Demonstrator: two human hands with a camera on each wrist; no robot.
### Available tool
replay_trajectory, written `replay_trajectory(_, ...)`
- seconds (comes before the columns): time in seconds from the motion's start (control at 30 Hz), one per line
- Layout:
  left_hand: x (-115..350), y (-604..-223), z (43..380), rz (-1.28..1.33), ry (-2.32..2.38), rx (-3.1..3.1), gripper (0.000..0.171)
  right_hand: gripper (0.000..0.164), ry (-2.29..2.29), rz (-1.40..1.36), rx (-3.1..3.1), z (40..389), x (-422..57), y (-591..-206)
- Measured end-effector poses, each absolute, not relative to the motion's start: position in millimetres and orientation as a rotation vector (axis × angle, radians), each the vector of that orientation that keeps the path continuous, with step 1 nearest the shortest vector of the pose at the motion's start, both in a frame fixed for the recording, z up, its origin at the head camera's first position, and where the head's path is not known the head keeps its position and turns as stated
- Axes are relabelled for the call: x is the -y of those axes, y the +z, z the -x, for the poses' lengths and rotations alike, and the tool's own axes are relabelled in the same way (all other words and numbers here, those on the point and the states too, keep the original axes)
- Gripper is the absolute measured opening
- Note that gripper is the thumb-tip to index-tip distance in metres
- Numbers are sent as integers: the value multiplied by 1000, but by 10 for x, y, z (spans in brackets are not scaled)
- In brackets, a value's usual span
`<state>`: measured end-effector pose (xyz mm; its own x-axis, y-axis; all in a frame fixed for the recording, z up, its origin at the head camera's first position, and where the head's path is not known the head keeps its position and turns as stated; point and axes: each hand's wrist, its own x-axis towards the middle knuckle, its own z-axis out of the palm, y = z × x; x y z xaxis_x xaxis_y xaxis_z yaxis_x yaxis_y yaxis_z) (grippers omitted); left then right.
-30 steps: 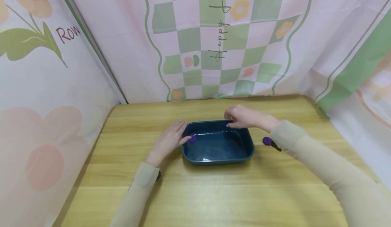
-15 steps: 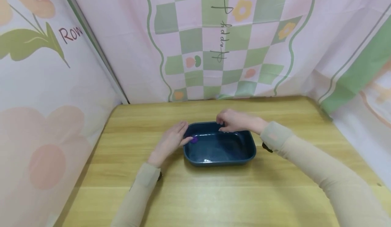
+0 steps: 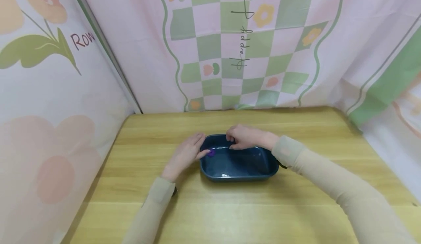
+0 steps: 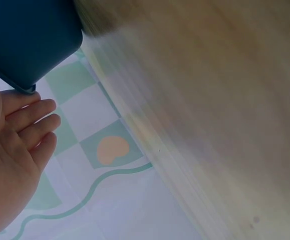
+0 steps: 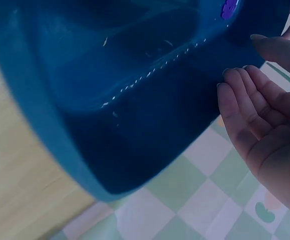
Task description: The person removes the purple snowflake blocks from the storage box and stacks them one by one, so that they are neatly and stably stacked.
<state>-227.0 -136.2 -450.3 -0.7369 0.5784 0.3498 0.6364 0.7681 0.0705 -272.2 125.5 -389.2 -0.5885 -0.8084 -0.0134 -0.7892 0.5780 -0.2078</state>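
A dark blue rectangular basin (image 3: 239, 178) stands on the wooden table. Inside its left end lies a small purple flower-shaped piece (image 3: 211, 152), also visible in the right wrist view as a purple scalloped disc (image 5: 229, 8). My left hand (image 3: 185, 154) holds the basin's left rim, thumb inside beside the purple piece, fingers along the outside at the far corner. Whether the thumb touches that piece I cannot tell. Over the far wall of the basin is my right hand (image 3: 248, 137), fingers loosely bent and thumb apart, with nothing between them in the right wrist view.
The wooden table (image 3: 210, 211) spreads around the basin on every side. Behind it hangs a checkered, flower-printed curtain (image 3: 227, 46), with printed cloth at the left (image 3: 108, 138) and right too.
My right hand has moved left along the basin's far side. A purple ring-like piece right of the basin is now out of sight, where the right sleeve lies. My left hand keeps its hold.
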Motion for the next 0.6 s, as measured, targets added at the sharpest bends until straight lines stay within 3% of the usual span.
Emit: replay_trajectory(0.6,1362,-4509,2279,941,-246,2644,63,24,-226,1398,-2606,2674,-990,-4017)
